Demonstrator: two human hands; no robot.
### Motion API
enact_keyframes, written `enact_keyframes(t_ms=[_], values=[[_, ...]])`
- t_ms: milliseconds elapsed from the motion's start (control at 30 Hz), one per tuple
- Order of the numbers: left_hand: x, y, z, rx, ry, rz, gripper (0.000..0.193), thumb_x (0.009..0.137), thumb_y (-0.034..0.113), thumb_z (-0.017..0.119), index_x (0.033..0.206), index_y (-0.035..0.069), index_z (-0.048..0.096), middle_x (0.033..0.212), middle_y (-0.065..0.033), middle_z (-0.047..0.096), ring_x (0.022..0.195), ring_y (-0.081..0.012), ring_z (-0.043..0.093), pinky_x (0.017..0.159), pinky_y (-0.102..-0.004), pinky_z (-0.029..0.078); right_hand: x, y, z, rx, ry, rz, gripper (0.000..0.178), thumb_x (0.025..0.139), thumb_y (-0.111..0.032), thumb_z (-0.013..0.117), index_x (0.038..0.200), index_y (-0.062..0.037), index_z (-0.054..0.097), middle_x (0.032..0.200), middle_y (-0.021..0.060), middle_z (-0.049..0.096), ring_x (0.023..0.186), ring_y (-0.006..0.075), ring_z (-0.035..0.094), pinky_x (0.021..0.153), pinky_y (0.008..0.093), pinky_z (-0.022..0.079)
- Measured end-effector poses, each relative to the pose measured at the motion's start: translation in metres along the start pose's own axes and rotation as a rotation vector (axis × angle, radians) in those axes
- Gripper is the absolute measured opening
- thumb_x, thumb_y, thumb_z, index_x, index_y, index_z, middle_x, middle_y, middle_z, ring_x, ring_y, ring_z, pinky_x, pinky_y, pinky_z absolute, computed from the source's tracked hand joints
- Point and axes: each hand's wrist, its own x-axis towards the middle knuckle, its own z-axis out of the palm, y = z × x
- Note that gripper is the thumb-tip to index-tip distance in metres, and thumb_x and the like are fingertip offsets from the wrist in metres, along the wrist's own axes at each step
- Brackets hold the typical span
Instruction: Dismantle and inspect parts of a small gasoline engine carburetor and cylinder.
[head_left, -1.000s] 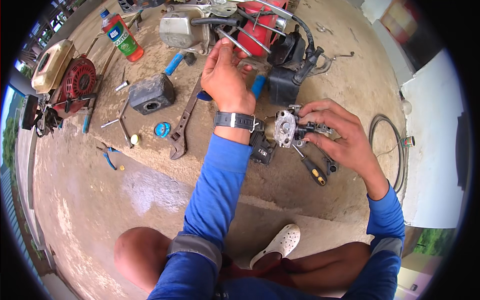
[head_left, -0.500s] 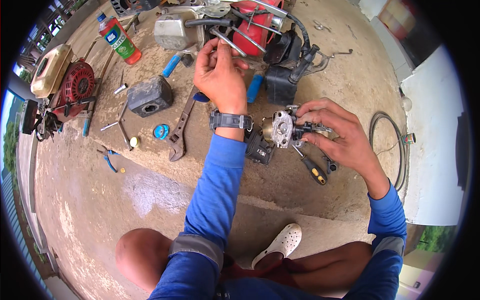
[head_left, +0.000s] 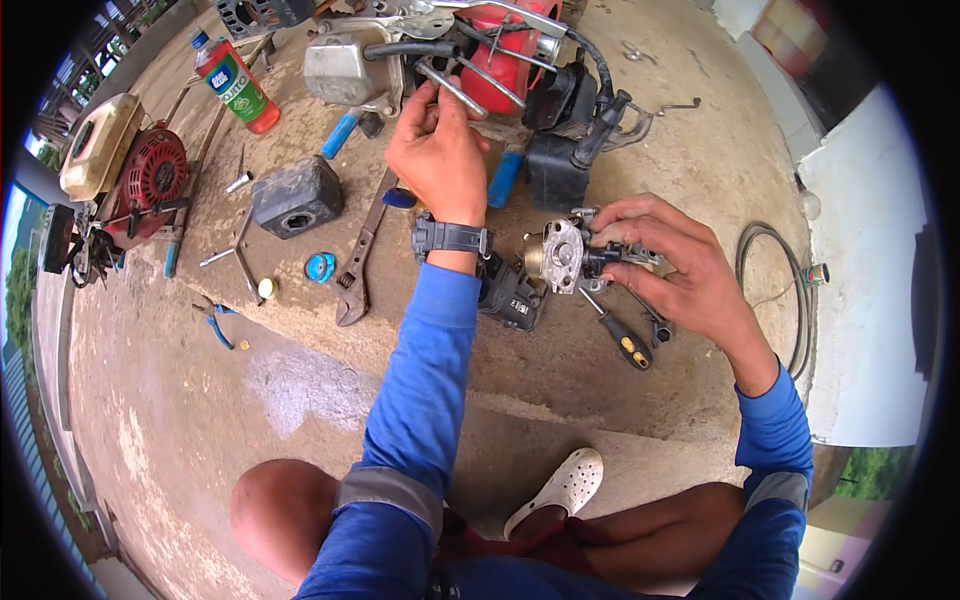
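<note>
My right hand [head_left: 672,262] grips a carburetor [head_left: 564,256] by its black fitting, its pale metal flange facing left. Beyond it, my left hand [head_left: 440,158], with a dark watch at the wrist, has its fingers closed around the inner end of a metal stud [head_left: 458,93]. That stud juts from a partly stripped engine [head_left: 350,72] with a red housing [head_left: 490,45]; a second stud [head_left: 495,80] runs parallel to it. Just under the carburetor lie a black plastic part [head_left: 512,295] and a screwdriver [head_left: 627,340] with a black and yellow handle.
An adjustable wrench [head_left: 358,265], a black box-shaped part [head_left: 297,195], a blue cap [head_left: 320,267], a T-shaped wrench [head_left: 240,255] and pliers [head_left: 214,322] lie on the left. Farther off stand a bottle [head_left: 237,85] and another engine [head_left: 155,170]. A coiled hose [head_left: 745,240] rests at right.
My left wrist has shifted slightly to the left, its fingers still at the stud. My right hand keeps the carburetor in nearly the same place.
</note>
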Motion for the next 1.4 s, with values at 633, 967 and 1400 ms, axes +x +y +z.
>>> enact_keyframes(t_ms=[633,967,1400], values=[[0.001,-0.005,-0.002,-0.055,-0.023,0.032,0.027,0.100,0.015,0.076,0.115,-0.006,0.069,0.070,-0.0068,0.069,0.050,-0.0120,0.061,0.045,-0.0254,0.043,0.000,0.001,-0.002,-0.022,-0.003,0.003,0.033,0.083,-0.001,0.083,0.114,-0.0050,0.073,0.124,0.0076,0.070,0.113,0.0273,0.071,0.096,0.0377,0.057],[0.001,-0.003,-0.005,-0.072,-0.109,0.006,0.024,0.101,0.016,0.074,0.116,-0.002,0.070,0.071,-0.0057,0.069,0.051,-0.0126,0.062,0.045,-0.0243,0.044,-0.001,0.001,-0.003,-0.031,-0.004,0.011,0.033,0.083,-0.001,0.083,0.114,-0.0054,0.073,0.124,0.0079,0.070,0.114,0.0278,0.071,0.096,0.0382,0.057],[-0.006,0.006,-0.010,-0.007,-0.136,-0.014,0.026,0.101,0.014,0.075,0.120,-0.002,0.069,0.090,-0.0060,0.075,0.070,-0.0113,0.070,0.050,-0.0227,0.046,0.001,0.001,-0.004,-0.020,-0.008,-0.013,0.033,0.083,-0.001,0.083,0.115,-0.0048,0.073,0.124,0.0080,0.069,0.114,0.0274,0.071,0.096,0.0379,0.057]])
